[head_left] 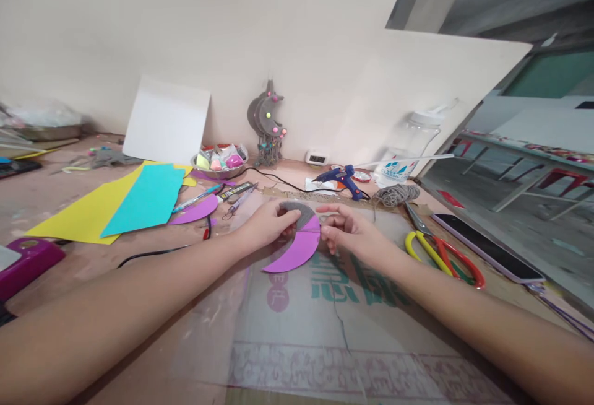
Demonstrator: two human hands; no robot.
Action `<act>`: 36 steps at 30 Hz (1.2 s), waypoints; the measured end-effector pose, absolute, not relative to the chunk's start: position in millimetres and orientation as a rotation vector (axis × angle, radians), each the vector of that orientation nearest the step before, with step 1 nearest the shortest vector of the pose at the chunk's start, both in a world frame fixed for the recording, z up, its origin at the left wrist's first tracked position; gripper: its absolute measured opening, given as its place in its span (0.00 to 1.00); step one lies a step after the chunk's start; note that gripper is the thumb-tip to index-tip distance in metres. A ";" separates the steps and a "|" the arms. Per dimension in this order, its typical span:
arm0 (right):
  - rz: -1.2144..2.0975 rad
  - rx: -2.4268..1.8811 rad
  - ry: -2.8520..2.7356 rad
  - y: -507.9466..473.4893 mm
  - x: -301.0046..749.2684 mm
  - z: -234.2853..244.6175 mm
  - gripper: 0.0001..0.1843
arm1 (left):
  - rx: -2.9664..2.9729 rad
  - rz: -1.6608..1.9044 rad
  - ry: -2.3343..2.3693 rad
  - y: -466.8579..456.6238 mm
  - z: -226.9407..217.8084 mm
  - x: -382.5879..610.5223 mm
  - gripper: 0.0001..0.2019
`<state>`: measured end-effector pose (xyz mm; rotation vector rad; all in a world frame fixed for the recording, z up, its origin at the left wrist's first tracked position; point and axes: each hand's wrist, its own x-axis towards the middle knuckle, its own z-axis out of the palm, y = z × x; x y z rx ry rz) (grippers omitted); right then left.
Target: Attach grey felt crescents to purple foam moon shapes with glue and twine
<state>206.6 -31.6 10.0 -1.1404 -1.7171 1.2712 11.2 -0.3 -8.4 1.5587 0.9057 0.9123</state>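
Observation:
A purple foam crescent [297,249] lies on the flattened cardboard [325,318] in front of me, its upper tip covered with grey twine wrapping [299,212]. My left hand [268,224] pinches the crescent's upper left edge at the grey part. My right hand [346,230] pinches it from the right side, fingers closed at the edge where the grey meets the purple. A thin strand of twine seems to run from my right hand toward the grey twine ball [395,194] behind it.
A blue glue gun [342,179], red-and-yellow scissors [440,250], a phone [487,249] and a plastic jar [408,151] lie to the right. Yellow and teal foam sheets [134,200], another purple crescent [197,210], pens and a bowl of beads [220,160] sit left. A finished moon decoration [268,120] leans on the wall.

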 end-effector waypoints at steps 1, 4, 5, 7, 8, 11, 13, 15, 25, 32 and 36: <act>1.193 -1.183 -1.763 -29.6 208.3 8.8 0.22 | 1.577 0.903 0.911 0.2 -8.4 11.0 0.12; 1.044 -1.275 -1.823 -24.3 213.3 5.7 0.22 | 1.624 0.885 0.932 2.3 -9.3 10.6 0.11; 1.034 -1.286 -1.820 -23.1 214.5 4.8 0.22 | 1.638 0.879 0.933 3.1 -9.8 10.6 0.10; 1.032 -1.316 -1.820 -21.4 216.1 3.6 0.20 | 1.655 0.871 0.914 4.3 -11.0 10.5 0.10; 1.018 -1.338 -1.832 -20.8 216.7 3.3 0.17 | 1.656 0.866 0.901 4.4 -11.5 10.5 0.11; 0.932 -1.395 -1.878 -19.7 217.6 2.7 0.14 | 1.650 0.852 0.897 3.2 -11.6 10.5 0.11; 0.887 -1.396 -1.890 -19.1 217.5 2.3 0.15 | 1.650 0.843 0.896 1.6 -10.5 10.4 0.11; 0.870 -1.381 -1.890 -19.0 216.6 1.4 0.15 | 1.660 0.833 0.879 0.5 -9.0 10.0 0.10; 0.847 -1.382 -1.855 -19.8 214.0 -3.7 0.15 | 1.703 0.789 0.845 3.3 -11.5 8.1 0.10; 0.821 -1.371 -1.854 -21.8 211.6 -0.7 0.16 | 1.821 0.776 0.867 2.3 -9.2 7.3 0.10; 0.799 -1.348 -1.856 -22.8 210.3 0.5 0.15 | 1.857 0.760 0.875 0.5 -8.2 8.3 0.11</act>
